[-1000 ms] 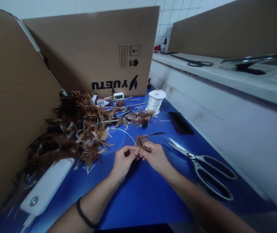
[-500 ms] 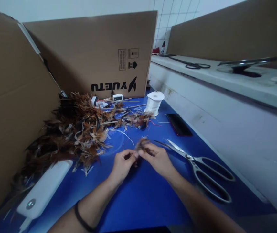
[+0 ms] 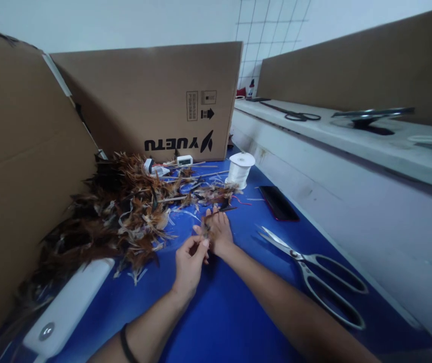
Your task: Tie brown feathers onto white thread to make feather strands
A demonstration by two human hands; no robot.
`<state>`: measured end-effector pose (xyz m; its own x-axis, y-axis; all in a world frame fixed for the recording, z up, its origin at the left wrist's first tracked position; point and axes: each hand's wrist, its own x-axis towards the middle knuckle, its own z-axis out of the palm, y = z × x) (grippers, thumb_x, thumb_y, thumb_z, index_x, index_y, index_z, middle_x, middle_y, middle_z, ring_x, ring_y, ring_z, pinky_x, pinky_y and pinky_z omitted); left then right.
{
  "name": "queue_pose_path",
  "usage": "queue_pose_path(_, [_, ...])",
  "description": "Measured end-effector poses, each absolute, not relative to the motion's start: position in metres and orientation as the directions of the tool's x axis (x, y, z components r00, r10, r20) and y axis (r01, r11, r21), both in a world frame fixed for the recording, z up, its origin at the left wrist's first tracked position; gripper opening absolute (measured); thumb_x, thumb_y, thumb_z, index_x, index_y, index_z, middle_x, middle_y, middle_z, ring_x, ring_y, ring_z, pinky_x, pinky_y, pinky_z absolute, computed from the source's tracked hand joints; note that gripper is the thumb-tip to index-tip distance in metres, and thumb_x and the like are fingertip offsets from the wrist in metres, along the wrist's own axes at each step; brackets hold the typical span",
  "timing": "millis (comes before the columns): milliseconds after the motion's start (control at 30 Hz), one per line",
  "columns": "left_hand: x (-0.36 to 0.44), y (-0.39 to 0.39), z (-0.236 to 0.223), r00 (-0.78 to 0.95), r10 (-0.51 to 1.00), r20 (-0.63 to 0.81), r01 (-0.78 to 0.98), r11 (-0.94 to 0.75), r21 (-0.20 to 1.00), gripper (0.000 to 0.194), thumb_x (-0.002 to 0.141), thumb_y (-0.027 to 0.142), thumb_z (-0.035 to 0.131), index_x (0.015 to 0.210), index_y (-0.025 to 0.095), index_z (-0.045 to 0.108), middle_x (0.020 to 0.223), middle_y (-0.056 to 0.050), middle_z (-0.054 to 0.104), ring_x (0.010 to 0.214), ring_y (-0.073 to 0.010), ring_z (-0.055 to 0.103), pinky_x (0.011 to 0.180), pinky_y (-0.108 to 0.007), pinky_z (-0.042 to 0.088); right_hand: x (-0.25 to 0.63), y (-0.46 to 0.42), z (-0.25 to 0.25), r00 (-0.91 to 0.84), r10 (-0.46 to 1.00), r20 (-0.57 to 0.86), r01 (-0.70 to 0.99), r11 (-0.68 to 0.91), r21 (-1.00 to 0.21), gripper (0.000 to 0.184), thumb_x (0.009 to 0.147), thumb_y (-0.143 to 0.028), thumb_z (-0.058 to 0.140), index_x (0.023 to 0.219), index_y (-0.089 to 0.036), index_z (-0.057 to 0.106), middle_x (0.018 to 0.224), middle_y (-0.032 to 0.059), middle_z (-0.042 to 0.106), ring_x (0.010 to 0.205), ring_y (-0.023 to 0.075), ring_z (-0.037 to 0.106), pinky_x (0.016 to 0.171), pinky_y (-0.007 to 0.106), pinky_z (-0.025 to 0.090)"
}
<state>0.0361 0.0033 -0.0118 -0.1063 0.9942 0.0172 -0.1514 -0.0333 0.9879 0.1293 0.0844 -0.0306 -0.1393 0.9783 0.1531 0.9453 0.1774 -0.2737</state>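
– Right hand (image 3: 220,231) has shifted since half a second ago: it has left the fingertip pinch and now stretches past the left hand (image 3: 187,262), fingers fanned. The view has tipped up a little, too.

– What stands around them?

– Cardboard (image 3: 136,96) walls the far and left edges of the blue table (image 3: 216,322). Feathers (image 3: 121,206) pile along the left edge, with a white device (image 3: 70,305) toward the near left corner. Scissors (image 3: 296,255) lie by the right edge, blades slightly parted, tips pointing far left. Beyond them is a phone (image 3: 279,203), then a spool (image 3: 240,171) nearer the far right corner.

– And the tuft (image 3: 207,229)?

– Over the middle of the table, pinched between left thumb and forefinger. It rises away from those fingertips, and its long dark feather (image 3: 228,209) slants toward the right edge, crossing the right fingertips in this view.

– Which hand is nearer it?

– Left, since that one grips it. The right lies just beyond, behind the tuft; whether they touch, I can't tell.

– Any writing?

– "YUETU" (image 3: 168,144) in black on the far cardboard, upside down, beside a leaf-like logo (image 3: 207,141). Above, an arrow (image 3: 207,114) points right; the small label (image 3: 192,106) next to it is unreadable.
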Motion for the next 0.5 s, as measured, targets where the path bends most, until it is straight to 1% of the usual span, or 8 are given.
queue_pose_path(67, [0.035,0.004,-0.013,-0.119,0.993,0.029,-0.144,-0.046,0.988,0.023,0.078,0.036,0.059,0.079,0.013,0.059,0.055,0.004,0.049,0.050,-0.0073,0.044,0.048,-0.019,0.039,0.113,0.096,-0.033,-0.180,0.967,0.181,0.930,0.227,-0.289,0.073,0.084,-0.046,0.043,0.137,0.002,0.032,0.143,0.0255,0.030,0.135,0.0334,0.022,0.108,0.047,0.016])
queue_pose_path(100, [0.034,0.004,-0.013,-0.126,0.991,0.035,-0.138,-0.052,0.989,0.023,0.079,0.037,0.059,0.080,0.013,0.059,0.055,0.004,0.048,0.050,-0.0072,0.044,0.048,-0.019,0.039,0.106,0.100,-0.034,-0.215,0.957,0.196,0.918,0.266,-0.293,0.071,0.083,-0.046,0.045,0.137,-0.001,0.034,0.143,0.0229,0.032,0.134,0.0312,0.024,0.108,0.044,0.018])
queue_pose_path(200, [0.032,0.005,-0.014,-0.157,0.986,0.056,-0.128,-0.077,0.989,0.023,0.080,0.037,0.057,0.080,0.014,0.058,0.054,0.005,0.047,0.048,-0.0068,0.042,0.048,-0.019,0.038,0.098,0.106,-0.031,-0.296,0.921,0.253,0.879,0.366,-0.305,0.058,0.084,-0.040,0.045,0.134,-0.012,0.042,0.140,0.0120,0.042,0.131,0.0223,0.032,0.107,0.035,0.025])
queue_pose_path(267, [0.032,0.006,-0.015,-0.175,0.982,0.066,-0.137,-0.091,0.986,0.023,0.081,0.037,0.056,0.080,0.014,0.057,0.053,0.005,0.046,0.048,-0.0066,0.042,0.048,-0.019,0.038,0.103,0.107,-0.026,-0.278,0.912,0.302,0.875,0.370,-0.311,0.051,0.087,-0.035,0.041,0.133,-0.015,0.044,0.140,0.0100,0.041,0.131,0.0209,0.032,0.107,0.034,0.024])
queue_pose_path(333, [0.032,0.007,-0.015,-0.188,0.980,0.065,-0.153,-0.094,0.984,0.023,0.081,0.037,0.056,0.079,0.014,0.057,0.053,0.005,0.046,0.048,-0.0066,0.042,0.048,-0.019,0.038,0.115,0.111,-0.020,-0.178,0.915,0.362,0.901,0.300,-0.315,0.055,0.087,-0.035,0.039,0.135,-0.009,0.039,0.143,0.0159,0.034,0.135,0.0268,0.022,0.108,0.041,0.019])
queue_pose_path(400, [0.033,0.008,-0.014,-0.192,0.980,0.049,-0.161,-0.081,0.984,0.023,0.080,0.037,0.057,0.078,0.014,0.056,0.053,0.005,0.045,0.048,-0.0068,0.042,0.047,-0.019,0.038,0.129,0.117,-0.015,0.012,0.911,0.412,0.937,0.133,-0.323,0.061,0.085,-0.039,0.042,0.138,-0.009,0.034,0.145,0.0185,0.028,0.136,0.0315,0.017,0.107,0.045,0.017])
queue_pose_path(467, [0.034,0.009,-0.015,-0.188,0.982,0.030,-0.165,-0.061,0.984,0.024,0.080,0.038,0.056,0.079,0.014,0.056,0.053,0.005,0.045,0.048,-0.0071,0.042,0.046,-0.019,0.037,0.137,0.126,-0.014,0.122,0.929,0.350,0.946,-0.003,-0.323,0.069,0.083,-0.046,0.044,0.139,-0.008,0.031,0.146,0.0210,0.026,0.135,0.0349,0.018,0.106,0.046,0.018])
queue_pose_path(500, [0.034,0.009,-0.016,-0.186,0.982,0.023,-0.166,-0.055,0.985,0.024,0.080,0.039,0.056,0.079,0.015,0.056,0.052,0.005,0.045,0.047,-0.0072,0.042,0.046,-0.019,0.037,0.139,0.130,-0.015,0.139,0.945,0.297,0.948,-0.041,-0.315,0.072,0.082,-0.049,0.044,0.139,-0.007,0.030,0.145,0.0223,0.026,0.134,0.0359,0.018,0.106,0.046,0.017])
